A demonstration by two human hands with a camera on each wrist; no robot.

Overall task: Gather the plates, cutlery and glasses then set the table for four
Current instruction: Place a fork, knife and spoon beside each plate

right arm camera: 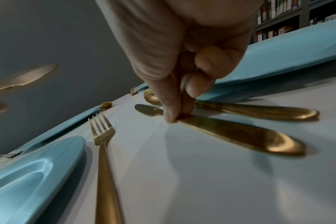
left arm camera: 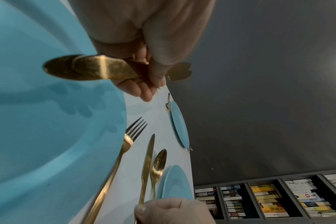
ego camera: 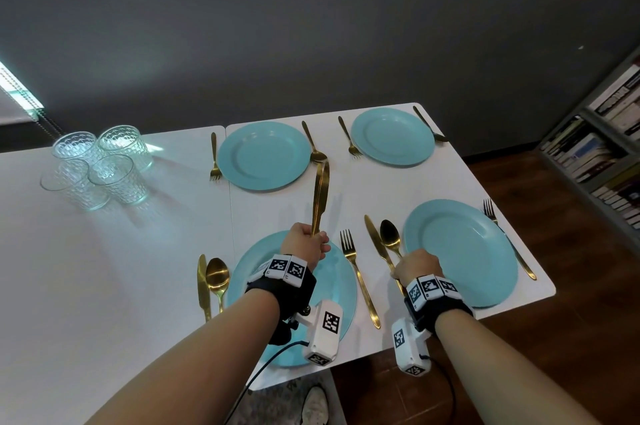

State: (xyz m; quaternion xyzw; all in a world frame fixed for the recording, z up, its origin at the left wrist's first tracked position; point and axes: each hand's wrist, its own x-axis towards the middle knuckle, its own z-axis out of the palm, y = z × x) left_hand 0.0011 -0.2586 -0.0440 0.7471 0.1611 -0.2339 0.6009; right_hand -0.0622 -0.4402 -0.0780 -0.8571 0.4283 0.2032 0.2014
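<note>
Four teal plates lie on the white table (ego camera: 121, 268): near-left (ego camera: 332, 286), near-right (ego camera: 464, 251), far-left (ego camera: 263, 154), far-right (ego camera: 393, 137). My left hand (ego camera: 317, 241) hovers over the near-left plate and grips two gold knives (ego camera: 320, 196) by the handles, blades pointing up and away; their overlapping blades (left arm camera: 86, 68) show in the left wrist view. My right hand (ego camera: 417, 265) pinches the handle of a gold knife (right arm camera: 240, 133) that lies flat on the table, next to a spoon (ego camera: 389, 234), left of the near-right plate.
Several clear patterned glasses (ego camera: 100, 164) are clustered at the far left. Forks and spoons lie beside every plate; a knife (ego camera: 203, 286) and spoon (ego camera: 217, 275) sit left of the near-left plate. A bookshelf (ego camera: 606, 133) stands to the right, past the table's edge.
</note>
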